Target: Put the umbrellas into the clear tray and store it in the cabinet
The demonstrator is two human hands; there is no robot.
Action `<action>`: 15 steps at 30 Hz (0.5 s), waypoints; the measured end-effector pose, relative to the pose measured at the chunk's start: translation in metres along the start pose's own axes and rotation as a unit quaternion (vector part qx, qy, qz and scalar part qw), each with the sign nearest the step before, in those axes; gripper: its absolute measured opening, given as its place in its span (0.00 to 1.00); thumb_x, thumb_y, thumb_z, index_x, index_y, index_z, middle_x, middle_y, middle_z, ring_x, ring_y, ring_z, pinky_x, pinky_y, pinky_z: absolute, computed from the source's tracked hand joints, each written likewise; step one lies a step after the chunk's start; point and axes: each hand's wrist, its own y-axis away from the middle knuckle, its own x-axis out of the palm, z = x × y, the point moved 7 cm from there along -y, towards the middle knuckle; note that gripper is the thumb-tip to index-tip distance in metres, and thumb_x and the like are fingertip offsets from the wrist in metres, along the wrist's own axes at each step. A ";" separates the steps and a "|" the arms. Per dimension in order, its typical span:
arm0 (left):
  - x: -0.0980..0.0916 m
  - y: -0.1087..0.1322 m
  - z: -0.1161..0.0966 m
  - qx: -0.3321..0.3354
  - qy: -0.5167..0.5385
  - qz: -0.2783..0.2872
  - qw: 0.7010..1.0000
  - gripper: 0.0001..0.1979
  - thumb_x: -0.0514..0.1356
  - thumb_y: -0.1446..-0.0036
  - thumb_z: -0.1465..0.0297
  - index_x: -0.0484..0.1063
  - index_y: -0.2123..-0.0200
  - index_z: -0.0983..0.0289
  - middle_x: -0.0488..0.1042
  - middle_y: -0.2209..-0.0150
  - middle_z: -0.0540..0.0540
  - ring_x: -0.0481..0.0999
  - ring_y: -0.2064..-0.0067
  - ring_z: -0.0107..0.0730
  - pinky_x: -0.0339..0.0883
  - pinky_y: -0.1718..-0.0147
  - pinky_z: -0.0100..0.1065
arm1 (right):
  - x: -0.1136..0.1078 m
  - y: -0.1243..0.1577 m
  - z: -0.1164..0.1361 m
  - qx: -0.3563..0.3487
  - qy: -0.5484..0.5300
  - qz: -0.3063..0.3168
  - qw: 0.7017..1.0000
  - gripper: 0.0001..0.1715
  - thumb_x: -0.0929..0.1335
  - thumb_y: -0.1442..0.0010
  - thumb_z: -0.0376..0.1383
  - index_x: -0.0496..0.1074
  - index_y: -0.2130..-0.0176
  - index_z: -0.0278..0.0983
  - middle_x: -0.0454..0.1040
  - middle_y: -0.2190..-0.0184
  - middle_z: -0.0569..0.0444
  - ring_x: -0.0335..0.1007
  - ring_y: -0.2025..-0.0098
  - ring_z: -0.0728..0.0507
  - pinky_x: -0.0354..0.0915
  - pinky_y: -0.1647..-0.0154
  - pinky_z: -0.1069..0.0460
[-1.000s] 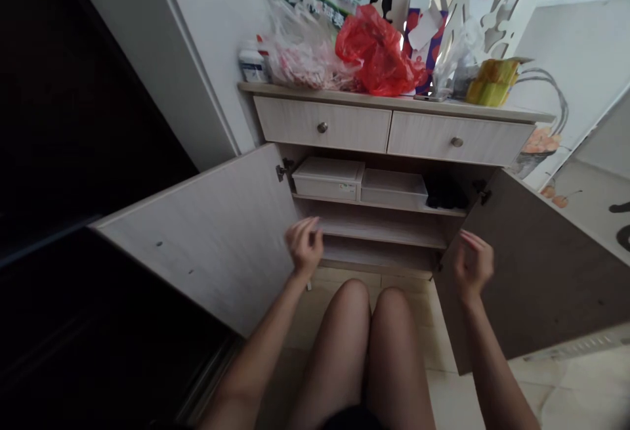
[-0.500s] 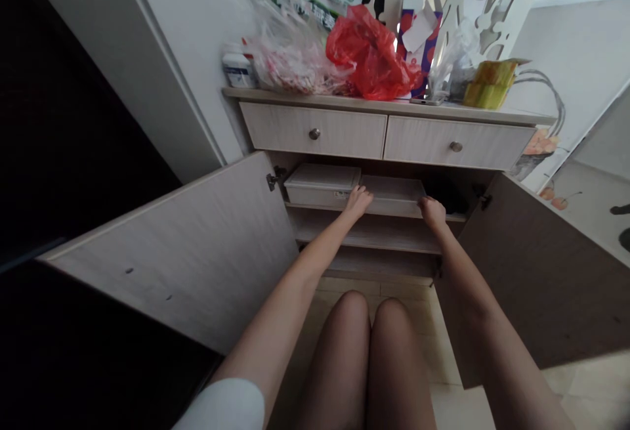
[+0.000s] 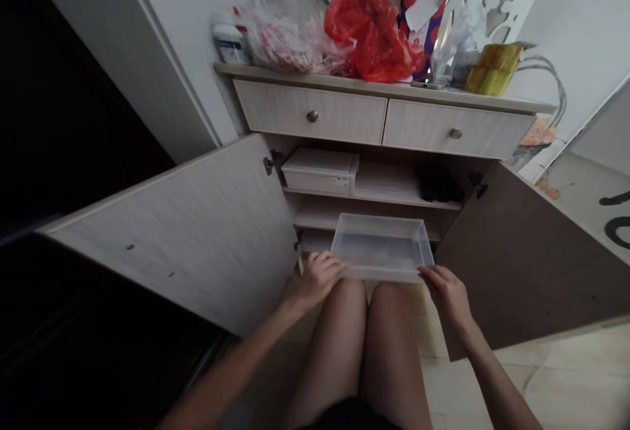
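Note:
A clear, lidless plastic box (image 3: 381, 246) hangs in front of the open cabinet, just above my knees. My left hand (image 3: 319, 278) grips its near left corner and my right hand (image 3: 447, 291) grips its near right corner. The box looks empty. Behind it, a white lidded box (image 3: 319, 171) sits at the left of the top shelf (image 3: 388, 187), and something dark (image 3: 438, 186) lies at that shelf's right end.
Both cabinet doors stand wide open, the left door (image 3: 197, 220) and the right door (image 3: 536, 253) flanking my legs. Two shut drawers (image 3: 384, 121) sit above. The top holds a red bag (image 3: 369, 29), clear bags, a white bottle (image 3: 227, 43) and a yellow pack (image 3: 495, 65).
My hands reached to the top shelf, took the clear box at the right of the white one and drew it out and down to my knees.

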 end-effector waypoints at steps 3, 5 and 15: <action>-0.004 0.044 -0.018 -0.033 0.030 -0.001 0.999 0.14 0.52 0.32 0.74 0.79 0.55 0.60 0.81 0.63 0.54 0.73 0.60 0.34 0.57 0.58 0.38 | 0.010 0.037 0.018 0.008 -0.022 0.025 0.999 0.19 0.59 0.28 0.39 0.78 0.56 0.41 0.78 0.64 0.50 0.75 0.63 0.45 0.68 0.63 0.53; 0.000 0.067 -0.023 -0.073 0.056 0.003 0.996 0.14 0.53 0.33 0.74 0.79 0.56 0.59 0.81 0.64 0.54 0.74 0.61 0.34 0.59 0.58 0.38 | 0.019 0.054 0.024 0.014 -0.031 0.034 0.999 0.20 0.59 0.28 0.39 0.78 0.57 0.40 0.79 0.64 0.50 0.76 0.64 0.45 0.68 0.64 0.53; 0.049 0.118 0.014 -0.530 0.316 -0.194 0.763 0.33 0.60 0.45 0.52 0.70 0.41 0.64 0.69 0.38 0.64 0.63 0.34 0.50 0.56 0.36 0.48 | 0.018 0.052 0.027 0.024 -0.041 0.117 0.992 0.23 0.60 0.30 0.49 0.80 0.56 0.44 0.81 0.60 0.52 0.78 0.67 0.45 0.68 0.70 0.53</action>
